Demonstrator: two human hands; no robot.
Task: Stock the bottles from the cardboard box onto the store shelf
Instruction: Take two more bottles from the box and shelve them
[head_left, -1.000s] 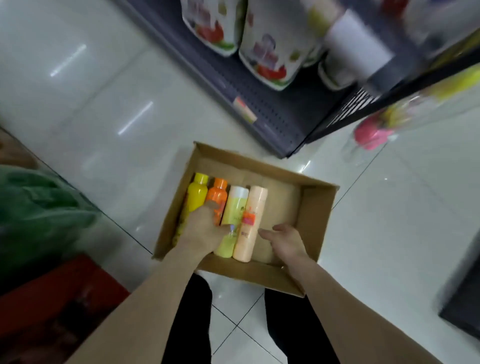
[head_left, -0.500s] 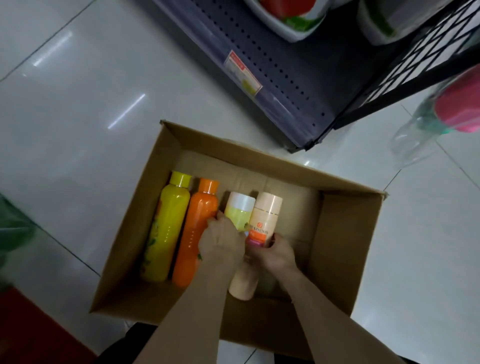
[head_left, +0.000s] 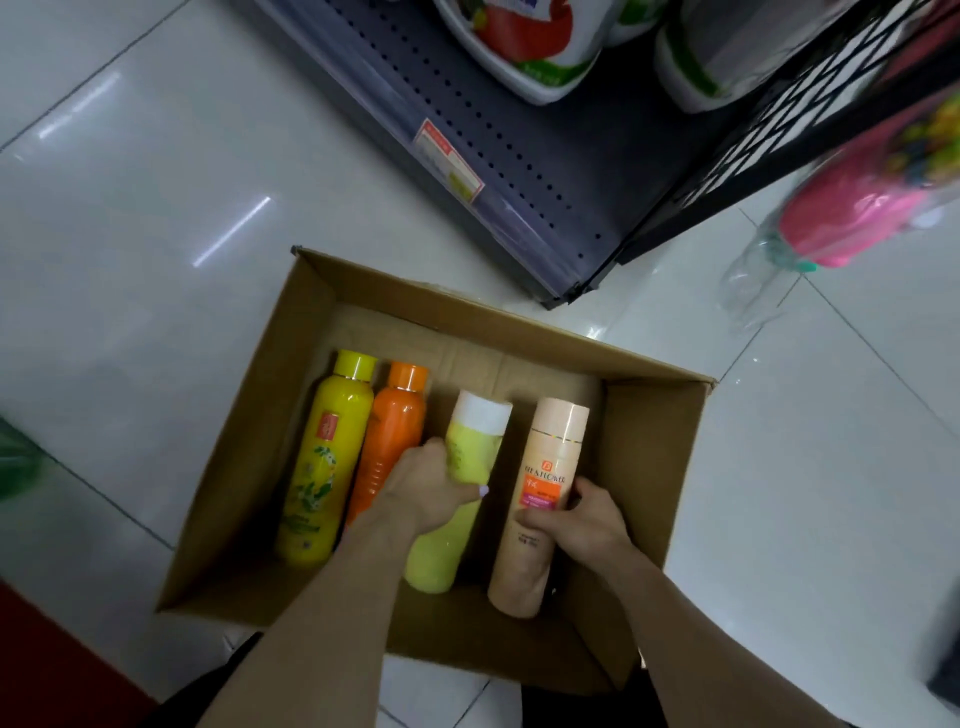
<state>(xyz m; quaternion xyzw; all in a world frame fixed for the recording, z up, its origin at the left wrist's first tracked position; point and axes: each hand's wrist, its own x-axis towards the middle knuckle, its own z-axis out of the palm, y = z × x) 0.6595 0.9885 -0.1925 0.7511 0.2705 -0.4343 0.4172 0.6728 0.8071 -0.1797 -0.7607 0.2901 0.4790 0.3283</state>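
Observation:
An open cardboard box (head_left: 660, 467) sits on the floor below me. Inside lie a yellow bottle (head_left: 327, 462) and an orange bottle (head_left: 389, 436) at the left. My left hand (head_left: 431, 488) is closed around the middle of a pale green bottle with a white cap (head_left: 467, 457). My right hand (head_left: 576, 519) grips a peach bottle with an orange label (head_left: 545, 467), tilted up a little to the right of the green one. The dark store shelf (head_left: 519, 171) runs just beyond the box.
Large white refill pouches (head_left: 524, 47) stand on the shelf's bottom level. A black wire rack (head_left: 769, 135) with a pink item in clear wrap (head_left: 852, 218) juts out at the right. White tiled floor (head_left: 156, 208) surrounds the box; something red lies at bottom left.
My hands have closed on two separate bottles and pulled them apart; the peach bottle moved right, away from the green one. The camera has come closer to the box.

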